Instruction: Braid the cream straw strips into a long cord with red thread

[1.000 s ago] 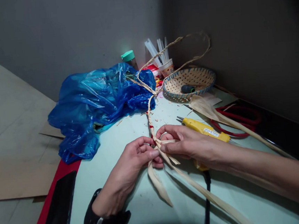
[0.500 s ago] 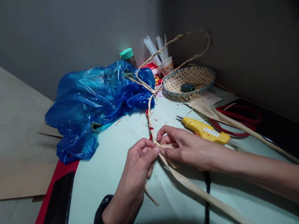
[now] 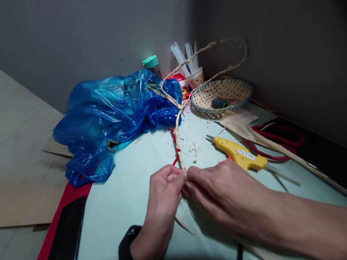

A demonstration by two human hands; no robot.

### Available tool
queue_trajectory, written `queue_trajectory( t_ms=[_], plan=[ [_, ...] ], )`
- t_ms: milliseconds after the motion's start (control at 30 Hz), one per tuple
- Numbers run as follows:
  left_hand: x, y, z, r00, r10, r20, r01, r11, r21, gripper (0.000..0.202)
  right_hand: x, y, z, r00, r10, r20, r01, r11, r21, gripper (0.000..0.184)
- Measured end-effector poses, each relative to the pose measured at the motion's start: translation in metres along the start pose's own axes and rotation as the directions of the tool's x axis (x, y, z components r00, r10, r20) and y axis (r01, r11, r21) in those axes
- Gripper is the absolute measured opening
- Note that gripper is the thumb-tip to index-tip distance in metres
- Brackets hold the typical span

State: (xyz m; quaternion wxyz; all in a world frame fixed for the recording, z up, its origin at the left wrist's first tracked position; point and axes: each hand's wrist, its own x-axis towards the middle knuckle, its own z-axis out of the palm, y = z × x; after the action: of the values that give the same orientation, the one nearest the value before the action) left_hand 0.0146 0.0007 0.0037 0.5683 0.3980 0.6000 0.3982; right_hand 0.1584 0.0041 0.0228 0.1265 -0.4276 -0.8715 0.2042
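Where the braided straw cord (image 3: 178,143) ends on the pale bench (image 3: 130,190), left hand (image 3: 164,189) and right hand (image 3: 218,191) pinch it closed, apparently fingertip to fingertip; a yellow glue gun (image 3: 241,157) lies just beside.

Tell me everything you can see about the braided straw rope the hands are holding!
The braided rope is thin, pale tan, plaited from flat dry straw-like strips. It runs from the fingertips of the left hand and right hand, which pinch its near end, away across the pale green table. Bits of red thread show along it. Farther off it splits and arches in a loop over the woven basket. A loose strip sticks out below the hands.
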Motion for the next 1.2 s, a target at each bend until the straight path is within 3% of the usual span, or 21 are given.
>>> queue_trajectory(
  t_ms=[133, 233, 333, 500, 600, 667, 733, 767, 833, 967, 1000, 1067, 1200],
  plan=[
    [-0.001, 0.000, -0.003, 0.999, 0.008, 0.038, -0.006, 0.999, -0.035, 0.014, -0.009, -0.006, 0.016, 0.980, -0.198, -0.025, 0.193, 0.970, -0.146, 0.018],
    [-0.002, 0.003, -0.006, 0.993, 0.000, 0.114, 0.003, 1.000, -0.022, 0.011, -0.011, -0.007, 0.022, 0.938, -0.344, -0.029, 0.318, 0.893, -0.318, 0.019],
    [-0.002, 0.006, -0.007, 0.986, -0.039, 0.163, 0.046, 0.998, -0.038, 0.013, -0.009, -0.005, 0.023, 0.919, -0.393, 0.009, 0.370, 0.858, -0.357, 0.015],
    [-0.005, 0.006, -0.007, 0.984, -0.031, 0.176, 0.059, 0.985, -0.160, 0.016, -0.008, -0.003, 0.015, 0.956, -0.275, 0.102, 0.292, 0.924, -0.248, 0.022],
    [-0.009, 0.006, -0.010, 0.992, 0.016, 0.124, 0.005, 0.985, -0.171, 0.013, -0.007, -0.005, 0.005, 0.963, -0.245, 0.114, 0.254, 0.964, -0.072, 0.013],
    [-0.013, 0.006, -0.012, 0.996, 0.035, 0.086, -0.019, 0.983, -0.183, 0.012, -0.003, -0.003, -0.004, 0.984, -0.177, 0.013, 0.176, 0.982, 0.075, 0.025],
    [-0.016, 0.007, -0.012, 0.997, 0.032, 0.063, -0.019, 0.981, -0.195, 0.012, 0.003, 0.002, -0.010, 0.993, -0.019, -0.120, 0.043, 0.979, 0.199, 0.029],
    [-0.017, 0.007, -0.012, 0.998, 0.029, 0.052, -0.019, 0.981, -0.193, 0.013, 0.007, 0.005, -0.012, 0.987, 0.060, -0.151, -0.020, 0.967, 0.253, 0.027],
    [-0.018, 0.006, -0.010, 0.999, 0.036, 0.038, -0.028, 0.983, -0.183, 0.013, 0.014, 0.012, -0.010, 0.991, 0.120, -0.065, -0.086, 0.918, 0.386, 0.027],
    [-0.016, 0.004, -0.006, 0.994, 0.088, 0.057, -0.074, 0.973, -0.221, 0.012, 0.020, 0.017, 0.003, 0.980, 0.026, 0.195, -0.159, 0.688, 0.708, 0.028],
    [-0.016, 0.004, -0.006, 0.992, 0.114, 0.060, -0.100, 0.975, -0.198, 0.011, 0.021, 0.017, 0.006, 0.978, 0.010, 0.206, -0.164, 0.648, 0.743, 0.028],
    [-0.015, 0.004, -0.006, 0.984, 0.166, 0.059, -0.159, 0.981, -0.111, 0.010, 0.020, 0.016, 0.010, 0.984, -0.005, 0.181, -0.133, 0.656, 0.743, 0.028],
    [-0.015, 0.004, -0.008, 0.981, 0.173, 0.091, -0.171, 0.985, -0.026, 0.010, 0.018, 0.016, 0.011, 0.991, 0.034, 0.128, -0.101, 0.816, 0.569, 0.029]
  ],
)
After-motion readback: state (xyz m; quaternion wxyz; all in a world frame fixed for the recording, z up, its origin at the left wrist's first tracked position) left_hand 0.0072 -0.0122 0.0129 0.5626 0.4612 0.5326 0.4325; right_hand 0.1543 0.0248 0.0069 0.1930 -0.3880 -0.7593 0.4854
